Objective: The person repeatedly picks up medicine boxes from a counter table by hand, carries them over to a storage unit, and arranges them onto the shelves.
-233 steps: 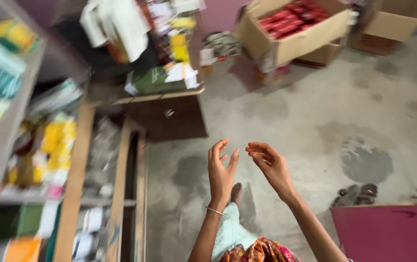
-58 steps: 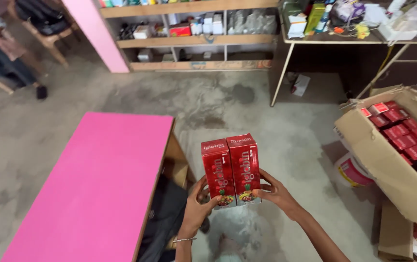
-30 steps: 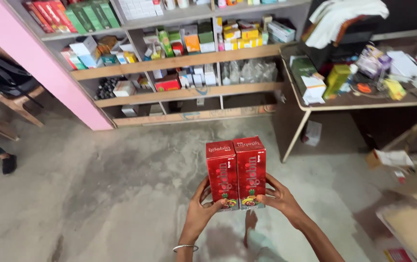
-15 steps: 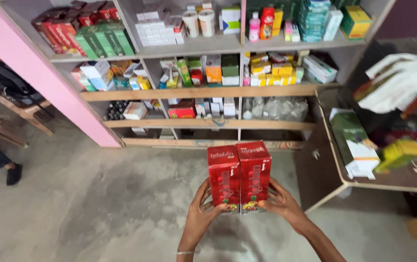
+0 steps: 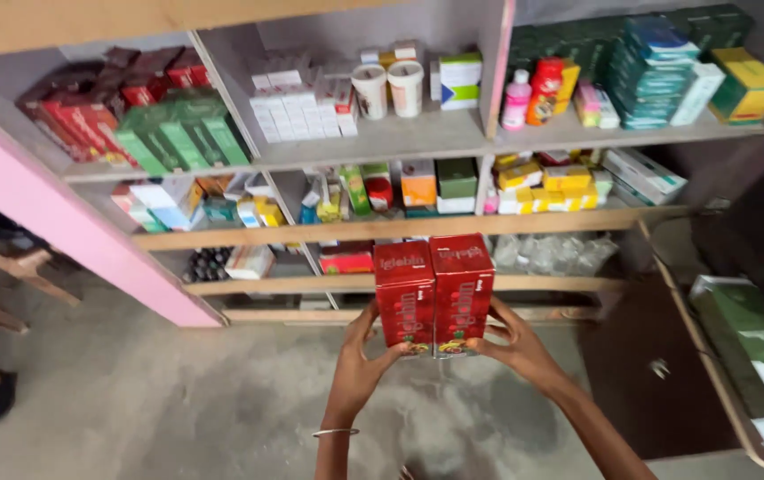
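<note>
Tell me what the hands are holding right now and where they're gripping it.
Two red cartons, upright and pressed side by side. The left hand and right hand clasp their lower outer sides and bottom edge.

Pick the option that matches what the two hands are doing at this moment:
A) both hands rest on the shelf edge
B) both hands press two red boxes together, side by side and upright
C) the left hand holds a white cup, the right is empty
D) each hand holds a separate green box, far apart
B: the left hand and right hand clasp two red boxes from either side, upright and touching, in front of the shelves.
</note>
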